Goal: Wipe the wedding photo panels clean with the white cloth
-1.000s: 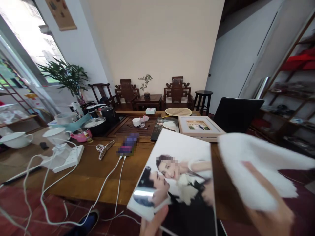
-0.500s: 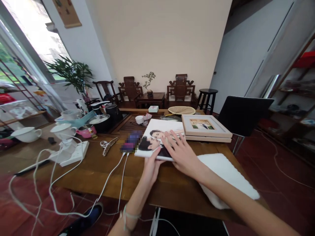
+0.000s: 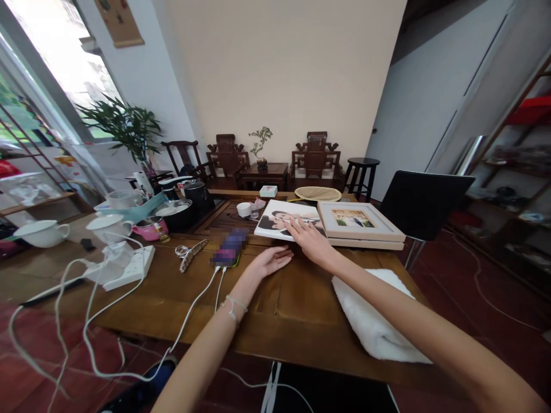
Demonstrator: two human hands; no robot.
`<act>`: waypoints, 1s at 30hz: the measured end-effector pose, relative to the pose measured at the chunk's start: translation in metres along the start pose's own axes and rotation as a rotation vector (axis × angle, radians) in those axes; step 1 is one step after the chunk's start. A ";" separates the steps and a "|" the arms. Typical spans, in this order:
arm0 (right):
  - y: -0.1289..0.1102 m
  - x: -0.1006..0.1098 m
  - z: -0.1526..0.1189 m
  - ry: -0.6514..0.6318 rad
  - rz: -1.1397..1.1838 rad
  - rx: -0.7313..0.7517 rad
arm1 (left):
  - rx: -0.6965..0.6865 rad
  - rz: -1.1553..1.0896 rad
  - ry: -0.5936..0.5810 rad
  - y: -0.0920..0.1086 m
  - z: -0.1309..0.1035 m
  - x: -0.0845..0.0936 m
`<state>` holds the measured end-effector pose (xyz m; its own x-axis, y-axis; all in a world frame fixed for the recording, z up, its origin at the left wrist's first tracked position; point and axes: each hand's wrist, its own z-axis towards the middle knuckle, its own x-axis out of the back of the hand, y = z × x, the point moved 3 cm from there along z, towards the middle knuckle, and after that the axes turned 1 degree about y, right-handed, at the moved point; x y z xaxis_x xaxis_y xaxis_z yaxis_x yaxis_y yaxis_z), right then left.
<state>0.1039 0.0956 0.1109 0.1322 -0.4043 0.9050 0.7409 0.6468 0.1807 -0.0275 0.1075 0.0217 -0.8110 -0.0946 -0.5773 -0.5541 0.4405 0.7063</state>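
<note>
A white photo album (image 3: 279, 213) with a couple's portrait on its cover lies on the wooden table (image 3: 258, 321). Spread fingers of my right hand (image 3: 310, 244) rest on the cover near its front right part. Just in front of the album, my left hand (image 3: 272, 261) is palm up over the wood with its fingers stretched out, holding nothing. A pale framed photo (image 3: 364, 223) sits right beside the album, on top of another flat piece of similar size. The white towel (image 3: 379, 327) lies under my right forearm.
A phone (image 3: 228, 249) with white cables and a hair claw clip (image 3: 191, 255) lie to the left. Beyond them are a power strip (image 3: 133, 267), cups and a dark pot (image 3: 198, 195). A woven fan (image 3: 317, 194) lies behind the album; a black chair (image 3: 426, 203) stands right.
The album has moved forward, away from me, and now lies lower against the table beside the framed photo. My left hand has come out from under it. The right hand stays on the cover.
</note>
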 end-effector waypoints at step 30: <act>0.012 -0.038 0.026 -0.079 -0.058 0.071 | -0.192 0.091 0.444 -0.067 -0.165 0.063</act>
<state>0.0903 0.1356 0.0886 0.0361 -0.3925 0.9191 0.6968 0.6691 0.2584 -0.0722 -0.0751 0.0054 -0.8360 -0.4534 -0.3091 -0.4684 0.2963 0.8324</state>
